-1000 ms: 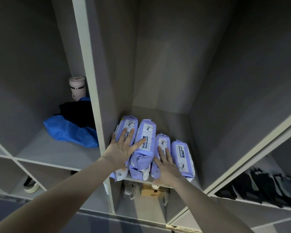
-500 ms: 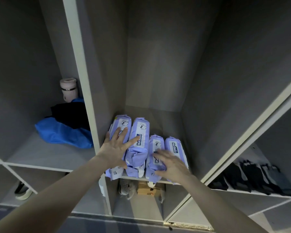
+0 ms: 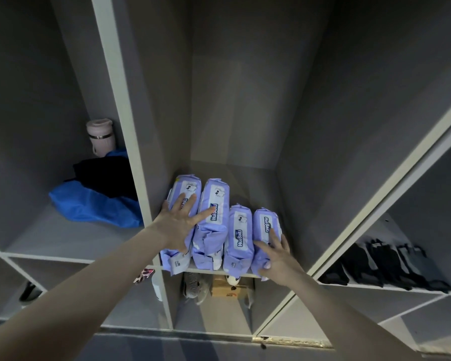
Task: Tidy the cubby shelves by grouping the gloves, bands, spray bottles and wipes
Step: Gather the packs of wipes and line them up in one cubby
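Over in the left cubby sits a pink cup (image 3: 101, 138) behind a blue bag (image 3: 89, 208) with dark cloth (image 3: 107, 175) on top, none of it yours to sort just now. In the middle cubby (image 3: 248, 178) your left hand (image 3: 176, 227) lies flat, fingers straight and spread, palm on the first wipes pack (image 3: 184, 196), with one finger reaching onto the second wipes pack (image 3: 214, 220); that reads as steadying the row against the divider so it stays square. Next comes the third wipes pack (image 3: 238, 238), untouched. Your right hand (image 3: 276, 256) rests on the near end of the fourth wipes pack (image 3: 264, 227), fingers loosely spread and straight, apparently nudging it back onto the shelf, since all the packs overhang the front edge. Count them: four wipes packs, side by side and touching, labels up. Below, a shoe (image 3: 195, 287) and a cardboard box (image 3: 229, 289). To the right, dark gloves (image 3: 383, 267) lie in a row; I'd guess five or six, but it's too dim to count properly. No bands or spray bottles are clearly visible, so the wipes group looks nearly settled.
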A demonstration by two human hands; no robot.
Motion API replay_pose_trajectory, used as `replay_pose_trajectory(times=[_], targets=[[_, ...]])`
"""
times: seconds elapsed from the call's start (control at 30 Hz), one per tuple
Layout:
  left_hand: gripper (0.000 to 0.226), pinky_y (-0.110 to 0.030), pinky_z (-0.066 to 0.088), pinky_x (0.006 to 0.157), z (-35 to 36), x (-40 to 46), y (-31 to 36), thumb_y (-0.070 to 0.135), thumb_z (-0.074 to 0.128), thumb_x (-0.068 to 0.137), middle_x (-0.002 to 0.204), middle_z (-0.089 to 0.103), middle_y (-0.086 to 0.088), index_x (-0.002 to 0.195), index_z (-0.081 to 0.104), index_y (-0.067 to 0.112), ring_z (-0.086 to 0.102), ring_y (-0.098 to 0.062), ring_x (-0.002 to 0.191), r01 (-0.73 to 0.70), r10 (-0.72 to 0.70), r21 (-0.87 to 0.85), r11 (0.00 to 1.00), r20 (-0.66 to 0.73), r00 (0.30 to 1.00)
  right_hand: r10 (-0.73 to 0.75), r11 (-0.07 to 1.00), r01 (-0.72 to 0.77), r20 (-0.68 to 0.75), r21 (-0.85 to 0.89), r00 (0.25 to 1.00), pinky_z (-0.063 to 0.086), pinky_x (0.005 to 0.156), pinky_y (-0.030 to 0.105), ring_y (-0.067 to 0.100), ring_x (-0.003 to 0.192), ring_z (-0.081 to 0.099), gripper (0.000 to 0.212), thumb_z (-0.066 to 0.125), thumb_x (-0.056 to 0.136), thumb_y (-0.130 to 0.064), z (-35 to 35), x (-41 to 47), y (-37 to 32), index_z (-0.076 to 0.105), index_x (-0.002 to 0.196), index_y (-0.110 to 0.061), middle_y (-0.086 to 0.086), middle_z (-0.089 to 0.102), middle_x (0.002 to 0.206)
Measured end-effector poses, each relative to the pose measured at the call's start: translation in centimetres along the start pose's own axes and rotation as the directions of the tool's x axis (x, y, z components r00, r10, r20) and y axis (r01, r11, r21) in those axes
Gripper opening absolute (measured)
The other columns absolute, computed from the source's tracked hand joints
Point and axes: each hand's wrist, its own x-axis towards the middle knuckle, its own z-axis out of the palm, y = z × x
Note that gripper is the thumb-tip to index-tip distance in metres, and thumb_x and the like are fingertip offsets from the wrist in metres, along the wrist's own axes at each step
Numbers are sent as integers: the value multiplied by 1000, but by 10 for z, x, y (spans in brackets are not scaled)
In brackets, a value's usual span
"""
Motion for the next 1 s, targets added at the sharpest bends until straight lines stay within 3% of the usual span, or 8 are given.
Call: replay_pose_trajectory(times=[0.17,0.3,0.37,0.43,0.6,0.83,0.93,1.0], targets=[[109,-55,25,112,29,-13,17,44,61,87,160,-8,-18,147,-27,19,7,-36,147,121,-74,138,983,-303,950,-42,999,43,-50,17,998,-6,115,60,24,146,-24,116,64,72,-67,-1,7,-44,-21,147,-40,-5,-18,161],[121,-58,25,110,58,-23,17,48,65,83,159,5,-21,142,-36,18,17,-41,143,103,-12,223,969,-376,926,-148,957,177,-138,231,979,7,118,51,16,148,-15,122,66,72,-67,0,14,-76,-32,140,-42,-10,-23,159],[123,-54,38,103,56,-22,15,53,70,76,152,33,-20,147,-24,15,37,-40,135,115,4,260,959,-418,909,-213,909,281,-238,307,948,41,101,33,6,147,3,119,71,74,-58,-8,18,-87,-25,143,-47,-11,-27,158],[125,-48,48,96,48,-19,14,58,74,69,142,50,-13,148,-12,14,52,-34,124,114,12,275,955,-418,908,-261,900,339,-282,276,923,46,67,18,5,136,38,103,72,81,-43,-16,24,-94,-8,146,-53,-11,-24,159],[129,-44,51,91,43,-10,10,58,77,63,132,58,-11,148,-7,9,58,-32,118,137,-7,252,958,-458,889,-223,916,300,-282,267,933,45,76,25,18,125,52,74,64,91,-29,-22,33,-98,20,147,-49,-5,-5,163],[130,-46,51,91,36,-14,18,49,84,57,125,63,-10,149,-2,17,60,-31,115,179,-76,170,969,-483,872,-268,919,316,-212,236,940,47,76,29,21,128,49,83,64,90,-32,-31,26,-95,8,148,-50,-5,-12,162],[114,-55,50,89,24,-15,24,66,81,49,117,63,-18,147,36,28,61,-37,110,114,-73,58,992,-476,876,-267,948,291,-171,129,948,22,115,53,22,150,8,96,64,86,-48,-39,18,-78,-12,144,-54,-5,-21,160],[97,-57,51,86,16,-14,28,73,75,52,125,62,-18,136,53,31,60,-38,114,93,-90,-15,996,-445,891,-127,986,142,-167,85,978,2,115,60,26,148,-16,104,63,80,-60,-40,12,-63,-18,144,-51,-1,-29,158]])
